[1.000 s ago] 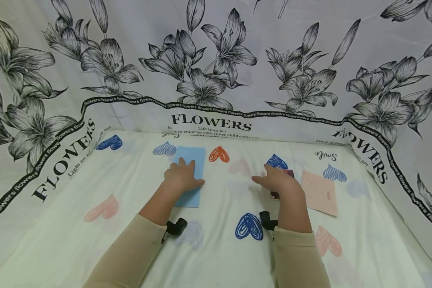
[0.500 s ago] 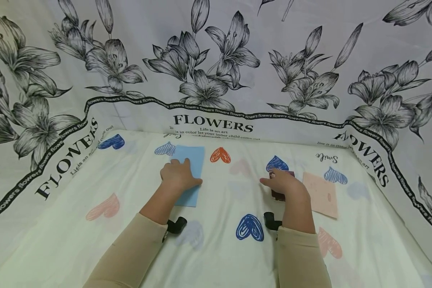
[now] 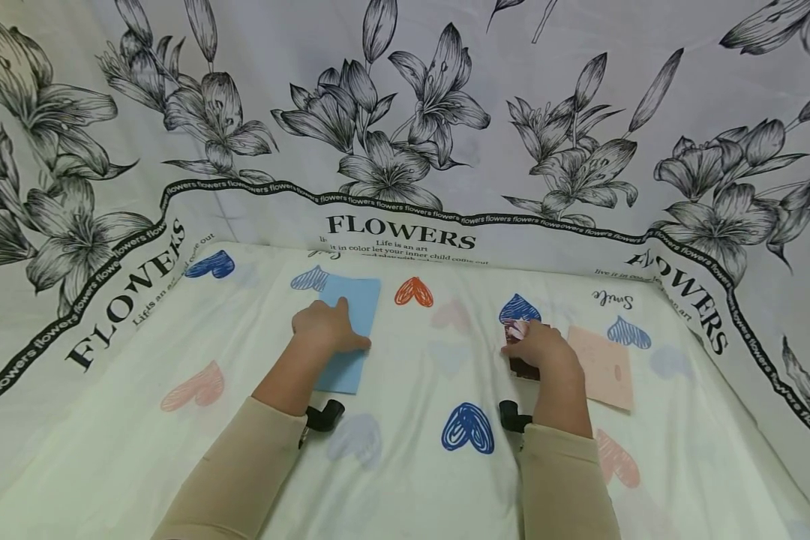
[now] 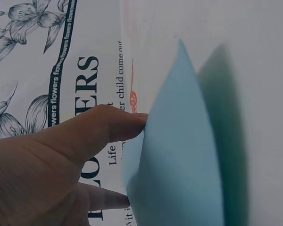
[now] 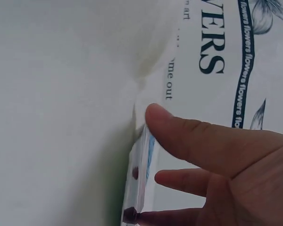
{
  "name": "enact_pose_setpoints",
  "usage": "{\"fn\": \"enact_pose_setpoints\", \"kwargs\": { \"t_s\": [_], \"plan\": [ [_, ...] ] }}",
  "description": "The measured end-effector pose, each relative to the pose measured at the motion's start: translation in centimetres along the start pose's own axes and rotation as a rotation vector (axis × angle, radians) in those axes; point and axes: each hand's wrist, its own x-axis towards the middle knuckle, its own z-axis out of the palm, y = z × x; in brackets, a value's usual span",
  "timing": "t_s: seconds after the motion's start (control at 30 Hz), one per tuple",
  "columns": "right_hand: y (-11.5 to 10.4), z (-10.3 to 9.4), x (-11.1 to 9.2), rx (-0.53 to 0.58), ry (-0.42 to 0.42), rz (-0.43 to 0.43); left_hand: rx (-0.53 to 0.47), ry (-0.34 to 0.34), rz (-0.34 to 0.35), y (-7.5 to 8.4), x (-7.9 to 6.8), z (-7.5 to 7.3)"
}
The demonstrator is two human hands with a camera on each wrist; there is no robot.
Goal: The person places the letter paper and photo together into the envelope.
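My left hand grips a light-blue sheet of paper at the left, thumb at its right edge. In the left wrist view the thumb tip and a finger meet the edge of the blue sheet, whose pointed corner stands off the cloth and casts a shadow. At the right, my right hand holds a small dark red, glossy packet with thumb and fingers at its left and far edges. The right wrist view shows the packet edge-on, thumb tip over one end, dark spots along its side; the hand hides much of it.
A pale pink card lies just right of the packet. Under everything is a white cloth printed with hearts. A flower-patterned curtain closes off the back and sides. A black wrist camera sits under the left wrist.
The left hand and the blue sheet have shifted slightly left and nearer. The right hand has moved right and come down onto the packet, its fingers drawing in around it.
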Motion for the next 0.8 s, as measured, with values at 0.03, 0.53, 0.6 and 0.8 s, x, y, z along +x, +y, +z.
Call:
{"fn": "enact_pose_setpoints", "kwargs": {
  "t_s": [0.03,0.53,0.6,0.8],
  "plan": [
    [0.04,0.07,0.10,-0.003,0.003,0.000,-0.004,0.001,0.002,0.00,0.01,-0.02],
    [-0.03,-0.06,-0.21,-0.033,0.000,-0.015,-0.028,-0.030,0.029,0.15,-0.36,-0.36],
    [0.01,-0.05,-0.23,-0.034,0.002,-0.014,-0.027,-0.040,0.038,0.17,-0.40,-0.38],
    [-0.09,0.06,-0.23,-0.043,0.005,-0.004,-0.021,-0.066,0.062,0.21,-0.45,-0.43]
  ]
}}
